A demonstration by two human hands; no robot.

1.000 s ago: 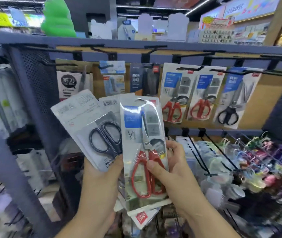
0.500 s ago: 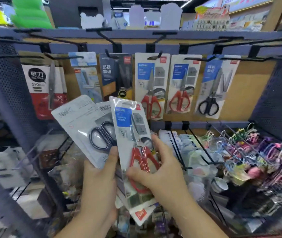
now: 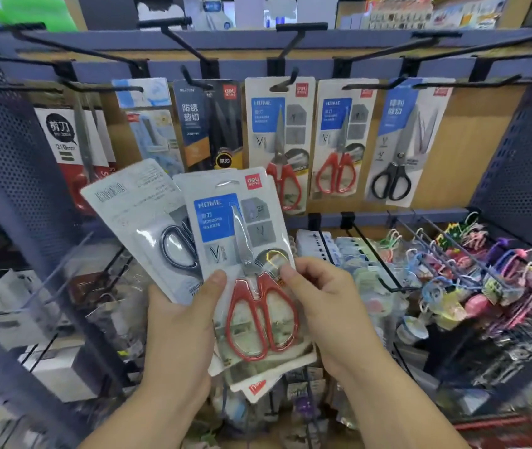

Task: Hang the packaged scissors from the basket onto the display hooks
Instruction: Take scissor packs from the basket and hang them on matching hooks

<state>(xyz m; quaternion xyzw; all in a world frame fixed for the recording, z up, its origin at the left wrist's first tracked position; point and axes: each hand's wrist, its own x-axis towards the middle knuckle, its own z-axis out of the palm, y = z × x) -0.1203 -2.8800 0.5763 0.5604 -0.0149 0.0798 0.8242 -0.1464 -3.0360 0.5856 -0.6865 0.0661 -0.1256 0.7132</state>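
My left hand (image 3: 179, 332) grips a fanned stack of scissor packs, thumb on the front one. In front is a red-handled scissors pack (image 3: 245, 254) with a blue label. Behind it, tilted left, is a black-handled scissors pack (image 3: 141, 215) shown from its back. My right hand (image 3: 326, 306) pinches the red pack's right edge near the blades' pivot. Above, black display hooks (image 3: 285, 81) carry matching red-handled packs (image 3: 279, 134) and a second red-handled pack (image 3: 342, 137). More packs hang out below the stack (image 3: 258, 384).
Other hung packs: a dark one (image 3: 208, 124), a black-handled one (image 3: 407, 140) on the right, a red-and-white one (image 3: 70, 147) on the left. Perforated dark side panels (image 3: 524, 157) flank the bay. Lower hooks hold colourful keyrings (image 3: 472, 273). A red basket edge (image 3: 517, 429) shows bottom right.
The view has moved closer to the hooks and the packs have risen towards them. My right hand slid from the red handles up to the pack's right edge.
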